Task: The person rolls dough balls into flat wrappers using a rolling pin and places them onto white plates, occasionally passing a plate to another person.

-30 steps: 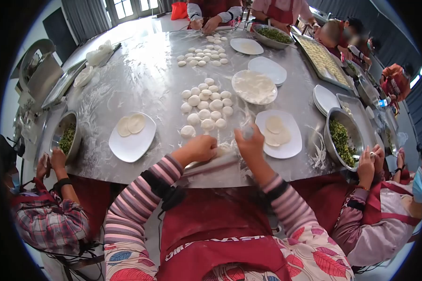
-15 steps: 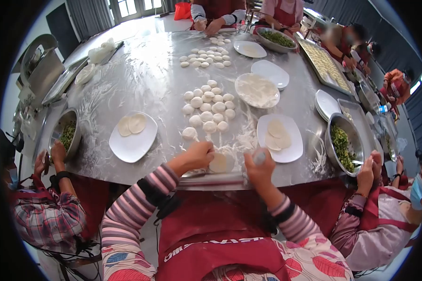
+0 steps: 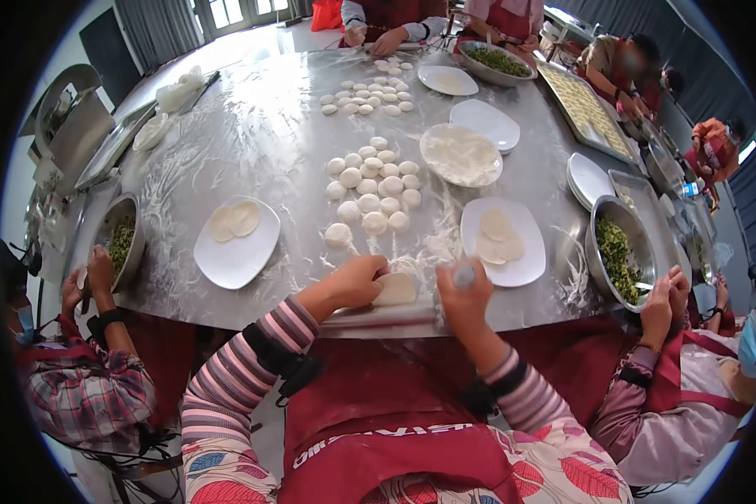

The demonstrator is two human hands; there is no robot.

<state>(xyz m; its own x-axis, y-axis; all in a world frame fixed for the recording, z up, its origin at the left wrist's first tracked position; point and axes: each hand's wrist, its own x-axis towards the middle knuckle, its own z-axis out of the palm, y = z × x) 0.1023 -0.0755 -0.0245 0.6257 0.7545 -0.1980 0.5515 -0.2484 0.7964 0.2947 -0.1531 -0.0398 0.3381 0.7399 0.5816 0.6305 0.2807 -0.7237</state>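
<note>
My left hand (image 3: 357,281) pinches the left edge of a flat dough wrapper (image 3: 397,290) lying on the floured table close to its front edge. A pale rolling pin (image 3: 378,317) lies crosswise just in front of the wrapper, at the table edge. Closed around the pin's right end is my right hand (image 3: 464,294); a grey rounded piece shows blurred at the top of that fist. Beyond my hands sit several round dough pieces (image 3: 369,203). To the right, a white plate (image 3: 525,252) holds several flat wrappers; another plate (image 3: 235,267) with two wrappers stands to the left.
A plate of flour (image 3: 462,155) and further white plates (image 3: 489,124) stand ahead. Bowls of green filling (image 3: 617,260) (image 3: 119,244) are at both sides, by co-workers' hands (image 3: 665,298). A tray of dumplings (image 3: 584,109) lies at the far right.
The wrapper by my left hand has turned or shifted slightly, and the rolling pin shows more plainly in front of it. My view has tilted a little; both hands stay nearly in place.
</note>
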